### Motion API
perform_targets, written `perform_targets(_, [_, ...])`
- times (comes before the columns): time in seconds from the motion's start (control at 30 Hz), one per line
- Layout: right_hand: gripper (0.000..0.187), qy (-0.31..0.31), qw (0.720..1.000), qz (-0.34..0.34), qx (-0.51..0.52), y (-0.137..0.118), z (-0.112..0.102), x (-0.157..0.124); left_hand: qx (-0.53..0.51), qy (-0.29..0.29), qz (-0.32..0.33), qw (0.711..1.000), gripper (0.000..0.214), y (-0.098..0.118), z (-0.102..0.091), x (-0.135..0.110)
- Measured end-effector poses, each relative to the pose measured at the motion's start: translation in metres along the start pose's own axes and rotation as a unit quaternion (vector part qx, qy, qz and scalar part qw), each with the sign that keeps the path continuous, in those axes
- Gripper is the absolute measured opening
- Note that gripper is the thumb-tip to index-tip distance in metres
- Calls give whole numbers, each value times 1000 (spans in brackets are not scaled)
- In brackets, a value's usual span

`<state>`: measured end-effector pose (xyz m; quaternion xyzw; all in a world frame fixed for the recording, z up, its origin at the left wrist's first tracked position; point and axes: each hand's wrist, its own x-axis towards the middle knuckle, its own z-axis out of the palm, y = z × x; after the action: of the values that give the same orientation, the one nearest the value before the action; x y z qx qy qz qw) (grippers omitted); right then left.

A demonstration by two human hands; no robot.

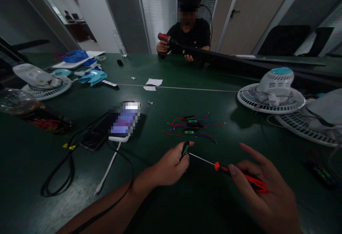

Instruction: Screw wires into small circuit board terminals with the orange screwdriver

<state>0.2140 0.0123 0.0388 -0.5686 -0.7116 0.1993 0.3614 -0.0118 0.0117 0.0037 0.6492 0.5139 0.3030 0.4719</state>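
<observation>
My left hand (pixel 172 166) is closed around a small green circuit board (pixel 185 149) with a black part on it, pinched between thumb and fingers. From the right comes an orange-and-black screwdriver (pixel 248 181), its thin metal shaft reaching the board; whether the tip sits in a screw is too small to tell. My right hand (pixel 267 187) holds the handle, thumb on top and forefinger stretched out above it. Just beyond my left hand lie several similar circuit boards (pixel 189 132) with red and blue wires.
A lit phone (pixel 124 121) with a white cable (pixel 108 169), a dark phone (pixel 93 137) and a bottle (pixel 34 111) lie left. White fan parts (pixel 271 98) stand right. Across the green table (pixel 160 116), a person (pixel 188 34) holds a red-and-black power drill (pixel 165 38) against a long black bar (pixel 227 57).
</observation>
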Motion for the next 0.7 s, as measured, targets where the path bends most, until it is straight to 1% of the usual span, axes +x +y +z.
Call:
perform_targets(0.13, [42, 0, 1000, -4, 8, 1, 1, -1, 1, 1, 1, 1000, 45, -1, 0, 0])
perform_targets(0.27, [39, -22, 999, 7, 34, 2, 0, -4, -3, -4, -8, 1000, 45, -1, 0, 0])
perform_targets(0.37, [38, -20, 998, 30, 47, 0, 0, -4, 2, -5, -6, 1000, 45, 0, 0, 0])
perform_targets(0.47, [39, -8, 998, 59, 25, -4, 0, -2, -4, -9, -8, 1000, 45, 0, 0, 0])
perform_targets(0.53, [39, -5, 998, 67, 16, -6, 1, -1, -2, -7, -4, 1000, 46, -1, 0, 0])
perform_targets(0.7, [32, -11, 1000, 27, 5, -4, 2, 1, 11, 1, 7, 1000, 46, -2, 0, 0])
